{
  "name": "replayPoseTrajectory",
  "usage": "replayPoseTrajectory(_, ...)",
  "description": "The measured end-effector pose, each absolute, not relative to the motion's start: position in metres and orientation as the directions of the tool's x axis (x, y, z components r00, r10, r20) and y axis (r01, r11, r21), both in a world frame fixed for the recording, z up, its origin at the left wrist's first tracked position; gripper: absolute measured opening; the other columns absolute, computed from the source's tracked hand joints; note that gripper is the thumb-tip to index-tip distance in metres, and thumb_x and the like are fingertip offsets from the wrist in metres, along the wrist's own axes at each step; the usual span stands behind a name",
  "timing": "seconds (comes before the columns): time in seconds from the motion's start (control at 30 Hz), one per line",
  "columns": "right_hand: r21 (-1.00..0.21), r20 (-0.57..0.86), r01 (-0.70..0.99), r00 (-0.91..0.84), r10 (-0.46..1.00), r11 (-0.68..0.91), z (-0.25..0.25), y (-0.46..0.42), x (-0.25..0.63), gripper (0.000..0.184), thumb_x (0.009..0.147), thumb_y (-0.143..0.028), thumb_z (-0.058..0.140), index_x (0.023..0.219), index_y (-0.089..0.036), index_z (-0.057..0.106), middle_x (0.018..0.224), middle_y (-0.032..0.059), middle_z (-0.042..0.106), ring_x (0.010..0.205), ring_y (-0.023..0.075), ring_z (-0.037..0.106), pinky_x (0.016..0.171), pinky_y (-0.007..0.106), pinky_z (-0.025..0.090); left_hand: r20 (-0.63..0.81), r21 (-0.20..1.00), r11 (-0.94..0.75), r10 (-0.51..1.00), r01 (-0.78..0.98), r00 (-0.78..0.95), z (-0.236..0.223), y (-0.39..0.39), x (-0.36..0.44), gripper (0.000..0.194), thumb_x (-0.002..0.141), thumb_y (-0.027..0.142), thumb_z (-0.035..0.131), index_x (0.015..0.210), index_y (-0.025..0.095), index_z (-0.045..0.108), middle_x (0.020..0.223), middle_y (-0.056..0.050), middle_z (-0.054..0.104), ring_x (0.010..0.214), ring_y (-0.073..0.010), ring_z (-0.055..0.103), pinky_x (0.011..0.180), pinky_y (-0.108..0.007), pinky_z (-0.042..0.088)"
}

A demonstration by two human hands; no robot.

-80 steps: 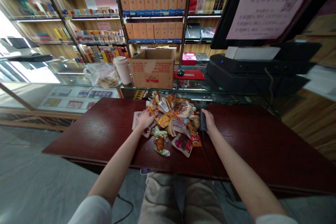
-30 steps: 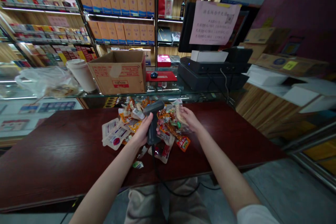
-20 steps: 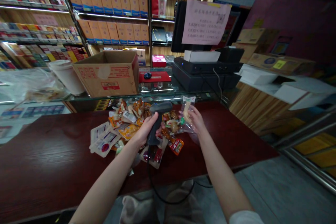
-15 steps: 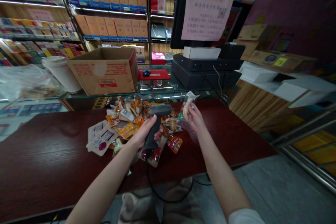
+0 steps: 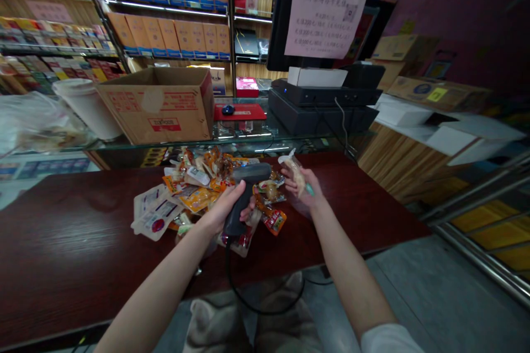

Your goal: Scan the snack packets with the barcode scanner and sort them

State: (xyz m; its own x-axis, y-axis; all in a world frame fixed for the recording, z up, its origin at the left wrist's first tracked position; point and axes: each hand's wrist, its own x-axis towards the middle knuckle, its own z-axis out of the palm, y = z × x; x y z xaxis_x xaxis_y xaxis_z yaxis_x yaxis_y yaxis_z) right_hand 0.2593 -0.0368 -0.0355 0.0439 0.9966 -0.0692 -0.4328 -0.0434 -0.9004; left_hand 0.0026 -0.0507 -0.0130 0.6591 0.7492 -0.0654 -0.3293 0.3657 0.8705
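My left hand (image 5: 230,207) is wrapped round the handle of a black barcode scanner (image 5: 240,198), whose head points right. A cable runs from the handle's lower end over the table edge. In my right hand (image 5: 305,190) is a clear vacuum-sealed snack packet (image 5: 293,171) with pale food inside, its white end pointing up and left. Beneath and behind the scanner lies a pile of packaged snacks (image 5: 199,193) in orange, clear and white wrappers. An orange-and-red packet (image 5: 274,220) rests at the pile's right side. My left fingers are partly hidden behind the handle.
The dark red wooden table (image 5: 83,242) ends near my knees. Behind it, a glass counter holds an open cardboard box (image 5: 159,107), a white cup (image 5: 89,107), a mouse (image 5: 228,110) on a red mat and a monitor with a paper sign (image 5: 325,16). More boxes stand at right.
My right hand has turned the snack packet over, so it now lies across the palm and fingers, tilted left. The scanner stays in my left hand, hardly moved. The view has shifted slightly.
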Motion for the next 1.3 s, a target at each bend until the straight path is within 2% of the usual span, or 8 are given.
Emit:
replayPoseTrajectory(0.13, -0.926, 0.014, -0.377, -0.01, 1.0, 0.009, -0.034, -0.043, 0.253, 0.043, 0.065, -0.034, 0.058, 0.106, -0.024, 0.067, 0.101, 0.0063, 0.074, 0.071, 0.0171, 0.061, 0.067, 0.029, 0.051, -0.052, 0.868, 0.367, 0.737, -0.335, 0.674, -0.012, -0.053, 0.002, 0.059, 0.073, 0.065, 0.074, 0.098, 0.013, 0.062, 0.064, 0.0, 0.06, 0.041, -0.0047, 0.042, 0.039, -0.019, 0.033)
replayPoseTrajectory(0.33, -0.96, 0.104, -0.266, -0.048, 0.993, 0.087, -0.037, -0.044, 0.254, 0.056, 0.058, -0.021, 0.061, 0.113, -0.027, 0.066, 0.09, 0.0007, 0.071, 0.07, 0.0155, 0.059, 0.069, 0.028, 0.048, -0.046, 0.866, 0.354, 0.76, -0.354, 0.648, -0.012, -0.052, 0.001, 0.058, 0.072, 0.066, 0.075, 0.091, 0.012, 0.061, 0.063, 0.0, 0.06, 0.041, -0.0042, 0.042, 0.038, -0.018, 0.033)
replayPoseTrajectory(0.67, -0.978, 0.053, -0.207, -0.09, 0.995, 0.033, -0.039, -0.042, 0.26, 0.039, 0.055, -0.017, 0.062, 0.092, -0.022, 0.073, 0.085, 0.0019, 0.071, 0.074, 0.0173, 0.059, 0.072, 0.03, 0.045, -0.04, 0.898, 0.311, 0.762, -0.312, 0.647, -0.006, -0.057, 0.001, 0.064, 0.072, 0.068, 0.073, 0.1, 0.012, 0.059, 0.063, 0.002, 0.057, 0.04, -0.0044, 0.041, 0.038, -0.019, 0.034)
replayPoseTrajectory(0.87, -0.99, 0.083, -0.127, -0.123, 0.989, 0.068, -0.038, -0.043, 0.26, 0.03, 0.06, -0.026, 0.065, 0.09, -0.022, 0.071, 0.081, 0.0024, 0.069, 0.076, 0.0195, 0.062, 0.075, 0.033, 0.047, -0.045, 0.9, 0.316, 0.752, -0.3, 0.657, -0.004, -0.058, 0.001, 0.062, 0.07, 0.069, 0.074, 0.091, 0.013, 0.057, 0.063, 0.003, 0.055, 0.039, -0.0035, 0.04, 0.037, -0.018, 0.033)
replayPoseTrajectory(1.03, -0.992, 0.112, -0.062, -0.07, 0.991, 0.108, -0.047, -0.035, 0.265, 0.045, 0.06, -0.025, 0.066, 0.104, -0.022, 0.073, 0.095, 0.0054, 0.073, 0.089, 0.0235, 0.065, 0.084, 0.035, 0.049, -0.033, 0.89, 0.326, 0.744, -0.318, 0.668, -0.004, -0.059, 0.002, 0.061, 0.068, 0.069, 0.076, 0.086, 0.014, 0.055, 0.061, 0.004, 0.054, 0.039, -0.0038, 0.04, 0.036, -0.017, 0.032)
replayPoseTrajectory(1.17, -0.936, 0.281, 0.282, 0.239, 0.929, 0.211, -0.059, -0.021, 0.285, 0.061, 0.068, -0.029, 0.066, 0.129, -0.026, 0.064, 0.125, 0.0077, 0.065, 0.119, 0.0276, 0.058, 0.105, 0.042, 0.042, -0.041, 0.878, 0.326, 0.781, -0.35, 0.623, -0.003, -0.052, -0.002, 0.06, 0.067, 0.067, 0.078, 0.085, 0.015, 0.054, 0.061, 0.003, 0.056, 0.04, -0.0039, 0.04, 0.037, -0.017, 0.034)
replayPoseTrajectory(1.23, -0.814, 0.321, 0.579, 0.381, 0.867, 0.048, -0.065, -0.017, 0.3, 0.063, 0.073, -0.031, 0.064, 0.136, -0.023, 0.06, 0.134, 0.0128, 0.057, 0.124, 0.03, 0.054, 0.11, 0.045, 0.038, -0.077, 0.872, 0.351, 0.787, -0.341, 0.612, -0.005, -0.046, -0.005, 0.06, 0.068, 0.068, 0.077, 0.082, 0.015, 0.054, 0.058, 0.003, 0.055, 0.04, -0.0042, 0.04, 0.036, -0.017, 0.034)
replayPoseTrajectory(1.3, -0.643, 0.284, 0.736, 0.485, 0.827, -0.211, -0.071, -0.016, 0.315, 0.062, 0.078, -0.033, 0.065, 0.138, -0.02, 0.058, 0.137, 0.0183, 0.051, 0.126, 0.0347, 0.052, 0.108, 0.049, 0.037, -0.098, 0.869, 0.357, 0.803, -0.342, 0.588, -0.009, -0.038, -0.008, 0.059, 0.07, 0.068, 0.075, 0.08, 0.015, 0.054, 0.055, 0.004, 0.052, 0.04, -0.0045, 0.04, 0.036, -0.017, 0.034)
